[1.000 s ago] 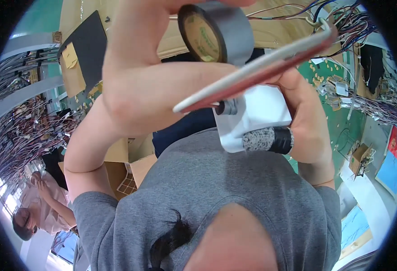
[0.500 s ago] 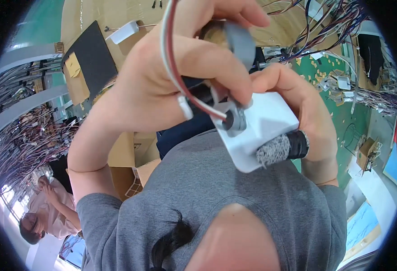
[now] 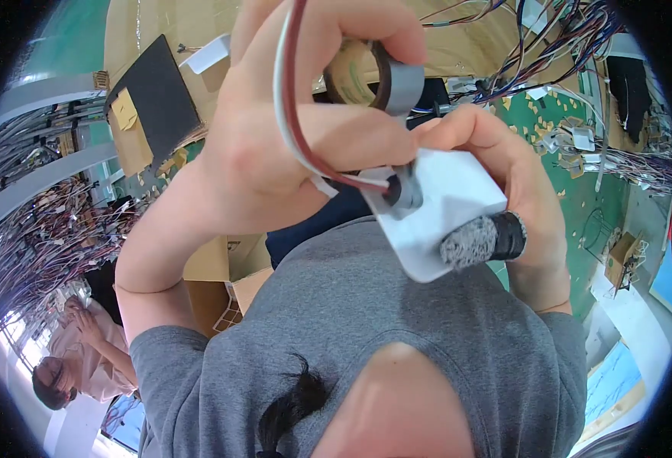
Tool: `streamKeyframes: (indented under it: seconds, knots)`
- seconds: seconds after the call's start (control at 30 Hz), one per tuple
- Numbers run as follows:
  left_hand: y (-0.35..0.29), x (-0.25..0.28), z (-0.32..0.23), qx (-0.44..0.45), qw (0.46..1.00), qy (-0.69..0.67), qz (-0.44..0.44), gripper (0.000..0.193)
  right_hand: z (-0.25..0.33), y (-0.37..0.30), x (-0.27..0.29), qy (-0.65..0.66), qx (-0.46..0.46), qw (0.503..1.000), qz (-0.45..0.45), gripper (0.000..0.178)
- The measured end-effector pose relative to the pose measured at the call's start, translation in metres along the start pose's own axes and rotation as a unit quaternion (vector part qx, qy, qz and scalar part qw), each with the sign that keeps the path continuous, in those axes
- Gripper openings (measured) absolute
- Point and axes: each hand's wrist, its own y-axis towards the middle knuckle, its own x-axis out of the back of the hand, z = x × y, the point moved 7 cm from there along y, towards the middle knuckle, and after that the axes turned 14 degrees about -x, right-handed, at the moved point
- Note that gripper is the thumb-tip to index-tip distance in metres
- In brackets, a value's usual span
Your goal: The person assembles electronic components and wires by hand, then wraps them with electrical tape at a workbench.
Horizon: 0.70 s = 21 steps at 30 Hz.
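Note:
A white plastic housing (image 3: 458, 183) sits tilted in front of my chest, gripped at its right side by my right hand (image 3: 531, 183). The right thumb wears a grey cloth cover (image 3: 470, 243) banded in black and presses on the housing. My left hand (image 3: 267, 160) curls around a roll of grey tape (image 3: 406, 88), while its index fingertip reaches the housing's upper edge. A red-and-white cable (image 3: 294, 126) loops over the left hand and runs into a round black fitting (image 3: 394, 191) on the housing. Some fingers of both hands are hidden.
On the brown worktable (image 3: 191, 19) lie a black sheet (image 3: 153, 99) and another white housing (image 3: 208, 55). Bundled wires (image 3: 557, 53) spread across the far right. A cardboard box (image 3: 206, 305) stands low left; a co-worker (image 3: 84, 351) sits at far left.
My left hand has turned and shifted slightly left, its fingers closing further round the tape roll, which now shows its open core. The housing has tilted and risen a little.

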Motion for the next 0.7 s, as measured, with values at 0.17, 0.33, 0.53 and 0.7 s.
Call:
streamKeyframes:
  seconds: [0.17, 0.33, 0.53, 0.7]
  knots:
    - [0.02, 0.002, -0.021, 0.002, 0.993, 0.1, 0.06, 0.021, 0.007, -0.006, 0.006, -0.018, 0.079, 0.995, -0.056, 0.047]
    - [0.011, -0.005, -0.017, 0.015, 0.994, 0.088, 0.057, 0.017, 0.003, 0.001, 0.006, -0.043, 0.064, 0.996, -0.049, 0.047]
    - [-0.017, -0.029, 0.006, 0.231, 0.948, -0.208, -0.065, 0.011, 0.01, -0.004, 0.01, -0.249, 0.32, 0.904, -0.133, 0.054]
    - [-0.035, -0.043, 0.014, 0.375, 0.867, -0.303, -0.122, 0.01, 0.01, -0.005, 0.01, -0.371, 0.378, 0.825, -0.197, 0.06]
